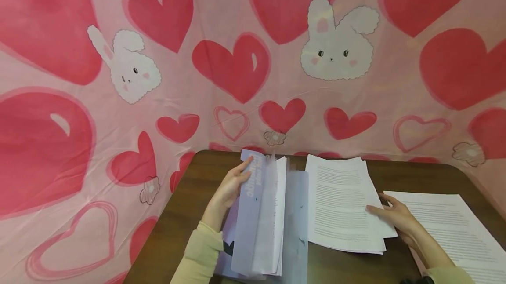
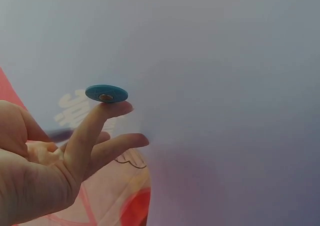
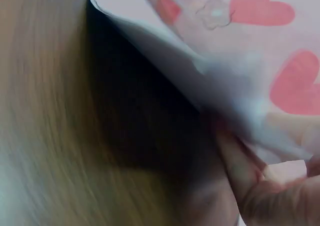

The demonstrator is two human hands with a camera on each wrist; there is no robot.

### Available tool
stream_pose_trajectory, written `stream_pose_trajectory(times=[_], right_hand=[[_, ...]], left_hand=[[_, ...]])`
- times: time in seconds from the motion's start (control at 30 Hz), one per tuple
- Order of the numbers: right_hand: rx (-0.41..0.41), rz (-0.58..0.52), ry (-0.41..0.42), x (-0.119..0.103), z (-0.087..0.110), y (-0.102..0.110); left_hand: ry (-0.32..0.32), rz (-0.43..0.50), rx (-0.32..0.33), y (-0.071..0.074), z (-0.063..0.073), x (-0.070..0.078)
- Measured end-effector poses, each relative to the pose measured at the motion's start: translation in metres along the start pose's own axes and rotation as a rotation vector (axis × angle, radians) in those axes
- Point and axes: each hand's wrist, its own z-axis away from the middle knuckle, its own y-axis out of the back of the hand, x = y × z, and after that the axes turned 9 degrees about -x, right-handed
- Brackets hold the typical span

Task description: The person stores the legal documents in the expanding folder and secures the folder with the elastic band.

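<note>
**One purple folder opened up, one printed stack pinched beside it**

From my remote seat, I have the folder standing part-way up on the brown wooden tabletop, with its back cover on the right and white sheets inside.

My left hand is at the folder's upper left edge. Its fingers are slightly spread and touch the cover, but I cannot tell whether the thumb closes on the other side. The left wrist view gives me a teal disc right by one fingertip, set against the folder's cover.

My right hand is well to the right of the folder, pinching the printed stack by its far side from the folder. That stack is just right of the folder, its sheets slightly fanned; the right wrist view, though blurred, has a paper edge raised off the wood.

Farther right of the folder, past the stack, lies a second pile of printed pages, partly under my right forearm. Behind the folder hangs a pink cloth with red hearts and white rabbit heads.
</note>
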Motion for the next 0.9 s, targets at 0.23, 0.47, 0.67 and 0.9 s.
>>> stream_pose_trajectory(times=[0.23,0.47,0.67,0.9], right_hand=[[-0.269,-0.135,0.037,0.006,0.005,-0.022],[0.161,0.102,0.085,-0.004,0.011,-0.038],[0.539,0.031,0.433,-0.019,0.035,-0.036],[0.522,-0.495,0.755,-0.025,0.057,-0.03]], left_hand=[[-0.001,0.007,0.0,-0.002,0.001,0.001],[0.002,0.012,-0.003,-0.002,-0.001,-0.001],[0.009,0.011,-0.003,-0.003,-0.003,-0.002],[0.0,-0.015,0.015,-0.005,-0.005,0.0]])
